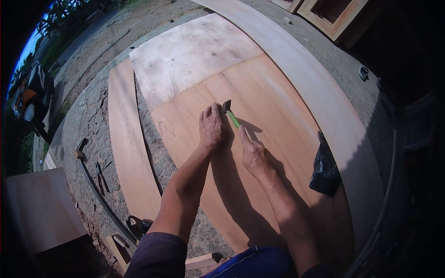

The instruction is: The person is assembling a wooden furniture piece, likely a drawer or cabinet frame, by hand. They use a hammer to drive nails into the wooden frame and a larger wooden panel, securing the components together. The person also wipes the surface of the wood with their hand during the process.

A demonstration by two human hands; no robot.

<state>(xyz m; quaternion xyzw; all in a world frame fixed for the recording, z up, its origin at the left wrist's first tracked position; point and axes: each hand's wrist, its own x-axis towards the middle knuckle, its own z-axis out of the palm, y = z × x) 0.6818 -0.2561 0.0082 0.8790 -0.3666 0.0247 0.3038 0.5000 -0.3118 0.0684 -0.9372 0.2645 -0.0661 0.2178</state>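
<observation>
A green-handled hammer (233, 119) with a dark head is gripped in my right hand (255, 156), its index finger stretched along the handle. The hammer's head is low over a brown plywood panel (259, 92), right beside the fingertips of my left hand (212, 125). That hand rests on the panel with its fingers bent and close together. Whatever it may pinch is too small or hidden to make out. Across the panel's far part lies a paler sheet of plywood (190, 55), meeting the brown one along a straight seam.
Long wooden strips lie at left (125, 139) and right (324, 92). A black plastic bag (325, 169) sits on the panel's right edge. Pliers (99, 176) and a metal bar (104, 201) lie on cracked concrete. A motorcycle (32, 99) stands far left; wooden frames (340, 28) stand far right.
</observation>
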